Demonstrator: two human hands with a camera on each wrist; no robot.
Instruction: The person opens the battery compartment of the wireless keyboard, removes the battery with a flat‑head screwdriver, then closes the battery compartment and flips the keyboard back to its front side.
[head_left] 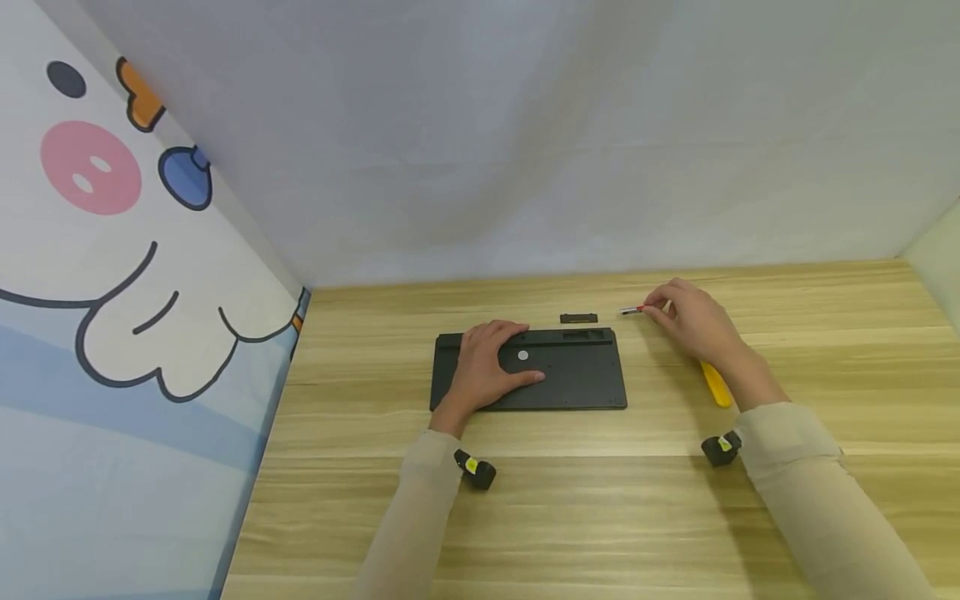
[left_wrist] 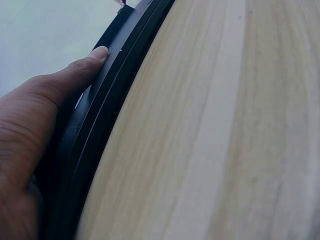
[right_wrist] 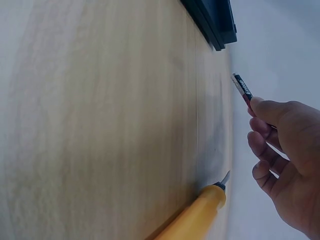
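Observation:
A black keyboard (head_left: 577, 379) lies face down on the table, a small recessed compartment (head_left: 583, 335) exposed near its far right corner. My left hand (head_left: 480, 367) rests on the keyboard's left half, thumb stretched along the underside and fingers reaching toward the far edge. In the left wrist view, the left thumb (left_wrist: 95, 57) lies flat on the black surface. Right of the keyboard, my right hand (head_left: 697, 325) pinches a slim battery (right_wrist: 242, 86) between thumb and fingertips. The battery's silver-and-black end points left toward the keyboard; its red end is partly hidden by the fingers.
A small black cover (head_left: 578, 318) lies just beyond the keyboard's far edge. The yellow-handled screwdriver (head_left: 716, 385) lies on the wooden table (head_left: 585, 517) beneath the right wrist. A pale wall (head_left: 525, 167) rises behind the table, with a cartoon-printed panel (head_left: 187, 308) at left.

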